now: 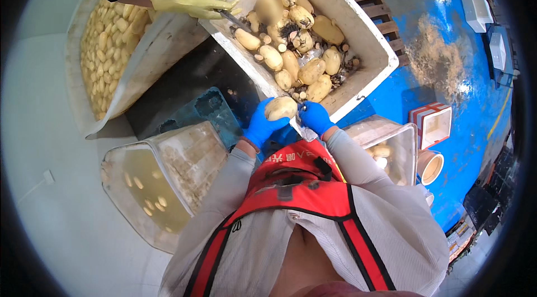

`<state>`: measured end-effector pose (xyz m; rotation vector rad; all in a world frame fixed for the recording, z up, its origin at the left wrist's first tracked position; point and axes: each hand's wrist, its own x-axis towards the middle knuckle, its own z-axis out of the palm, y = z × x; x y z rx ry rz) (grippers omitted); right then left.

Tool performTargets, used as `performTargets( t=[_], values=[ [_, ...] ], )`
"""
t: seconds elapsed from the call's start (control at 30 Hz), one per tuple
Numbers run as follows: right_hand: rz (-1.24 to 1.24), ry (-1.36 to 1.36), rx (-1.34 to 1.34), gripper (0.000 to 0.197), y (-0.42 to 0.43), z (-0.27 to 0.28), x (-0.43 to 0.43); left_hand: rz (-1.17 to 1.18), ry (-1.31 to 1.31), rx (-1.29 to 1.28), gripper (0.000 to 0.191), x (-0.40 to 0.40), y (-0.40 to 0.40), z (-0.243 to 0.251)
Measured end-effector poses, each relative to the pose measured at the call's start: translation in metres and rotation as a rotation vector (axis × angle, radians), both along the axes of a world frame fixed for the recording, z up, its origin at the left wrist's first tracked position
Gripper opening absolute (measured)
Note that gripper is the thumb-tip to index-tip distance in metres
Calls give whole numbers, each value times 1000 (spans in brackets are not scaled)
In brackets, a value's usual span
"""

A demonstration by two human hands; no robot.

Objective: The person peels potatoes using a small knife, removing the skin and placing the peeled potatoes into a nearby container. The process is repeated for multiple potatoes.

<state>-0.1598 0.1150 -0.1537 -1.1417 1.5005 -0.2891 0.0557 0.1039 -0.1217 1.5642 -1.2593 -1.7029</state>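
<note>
My left hand, in a blue glove, holds a pale lotus root segment at the near corner of a large white bin. My right hand, also blue-gloved, is curled beside the segment's right end. A small dark object shows between its fingers; the rest is hidden. Inside the bin lie several lotus root segments, with cut ends and dark trimmings among them. Across the bin, a co-worker's yellow-gloved hand grips a narrow metal blade.
A large tub of peeled segments in liquid stands at upper left. Below it is a tub of cloudy water with floating pieces. Another tub stands by my right arm, near a foam box. Wooden slats lie beyond the bin.
</note>
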Motion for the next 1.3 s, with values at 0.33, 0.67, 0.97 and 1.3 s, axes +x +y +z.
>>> performTargets(
  t=[0.33,0.67,0.97,1.3],
  values=[
    [-357,-770,170,52,-29,128,-1,-33,140,-322,95,-1,-32,107],
    [-583,-626,-323,45,4,156,59,395,1121,316,74,-14,-25,119],
    [-488,-633,-224,46,8,160,47,495,1136,412,69,-5,-12,122],
    [-475,-568,-386,49,13,160,67,474,1137,389,61,4,6,126]
  ],
)
